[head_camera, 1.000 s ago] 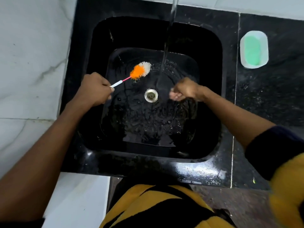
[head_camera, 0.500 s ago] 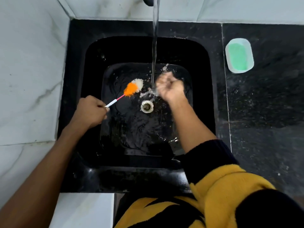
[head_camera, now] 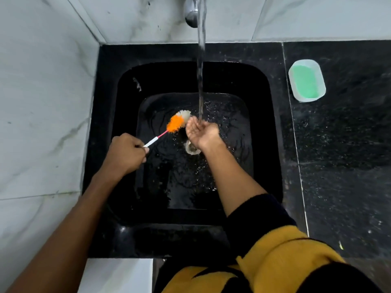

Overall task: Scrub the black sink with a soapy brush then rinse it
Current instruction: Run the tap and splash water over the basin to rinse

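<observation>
The black sink (head_camera: 264, 144) is wet, with water pooled on its floor. Part of the metal drain (head_camera: 191, 149) shows under my right wrist. My left hand (head_camera: 126, 154) grips the white end of a thin brush handle. The brush's orange and white bristle head (head_camera: 177, 123) hovers over the basin, left of the water stream (head_camera: 201, 66). My right hand (head_camera: 201, 132) is cupped, palm up, under the stream and holds nothing. The stream falls from a chrome tap (head_camera: 191, 13) on the back wall.
A white soap dish with green soap (head_camera: 307, 80) sits on the black stone counter (head_camera: 342, 157) at the right. White marble walls (head_camera: 42, 102) close in the sink at the left and the back. My yellow and black sleeve (head_camera: 275, 261) hangs over the near rim.
My right hand moved from beside the drain up under the stream and opened into a palm-up cup. My left hand keeps its grip on the brush in about the same place.
</observation>
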Motion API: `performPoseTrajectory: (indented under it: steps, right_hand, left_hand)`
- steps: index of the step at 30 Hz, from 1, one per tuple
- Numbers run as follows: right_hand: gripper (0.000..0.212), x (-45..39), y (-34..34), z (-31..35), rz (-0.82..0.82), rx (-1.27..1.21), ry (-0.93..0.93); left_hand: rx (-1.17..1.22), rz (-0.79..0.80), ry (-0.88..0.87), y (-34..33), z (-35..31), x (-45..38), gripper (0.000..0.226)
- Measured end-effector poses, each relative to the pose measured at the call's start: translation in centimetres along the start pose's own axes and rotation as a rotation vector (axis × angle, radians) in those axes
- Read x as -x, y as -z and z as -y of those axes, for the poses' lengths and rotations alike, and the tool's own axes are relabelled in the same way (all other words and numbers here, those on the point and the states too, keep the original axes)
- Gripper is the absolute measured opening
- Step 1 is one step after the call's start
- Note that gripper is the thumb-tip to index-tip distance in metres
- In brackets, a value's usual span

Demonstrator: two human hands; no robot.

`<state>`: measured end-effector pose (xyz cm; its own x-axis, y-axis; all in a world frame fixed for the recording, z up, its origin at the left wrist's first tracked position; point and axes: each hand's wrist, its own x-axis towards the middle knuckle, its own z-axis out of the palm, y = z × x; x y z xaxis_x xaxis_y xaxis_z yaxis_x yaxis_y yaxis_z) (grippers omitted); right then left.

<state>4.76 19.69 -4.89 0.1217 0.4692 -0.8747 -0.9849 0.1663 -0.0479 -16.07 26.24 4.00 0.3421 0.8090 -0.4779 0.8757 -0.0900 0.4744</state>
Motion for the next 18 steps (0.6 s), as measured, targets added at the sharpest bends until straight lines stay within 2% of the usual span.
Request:
performPoseTrajectory:
  steps: [3,5,8,11,14,18]
  right_hand:
    - [0.043,-0.8,-3.0,1.2,0.004,0.083,0.016]
    - [0.044,-1.2,-4.9,3.4,0.089,0.082,0.062]
    - [0.037,-0.8,-7.4,7.3,0.199,0.031,0.277]
    - [0.035,-0.1,-7.3,9.4,0.143,0.020,0.338]
    - [0.042,-0.2,-4.8,8.1,0.070,0.173,0.290]
    - [0.039,-0.8,-2.3,3.5,-0.012,0.370,0.090]
  left_hand:
    - [-0.014,-0.017,0.009,0.6,0.5,0.4,0.025]
    - [-0.003,-0.031,0.024,0.8,0.9,0.6,0.024]
    - [0.010,-0.024,0.025,0.8,1.3,0.8,0.023]
    - [0.029,-0.023,0.033,0.6,1.3,0.8,0.023]
    - [0.057,-0.026,0.051,0.3,1.1,0.8,0.022]
    - [0.059,-0.023,0.051,0.3,1.0,0.8,0.021]
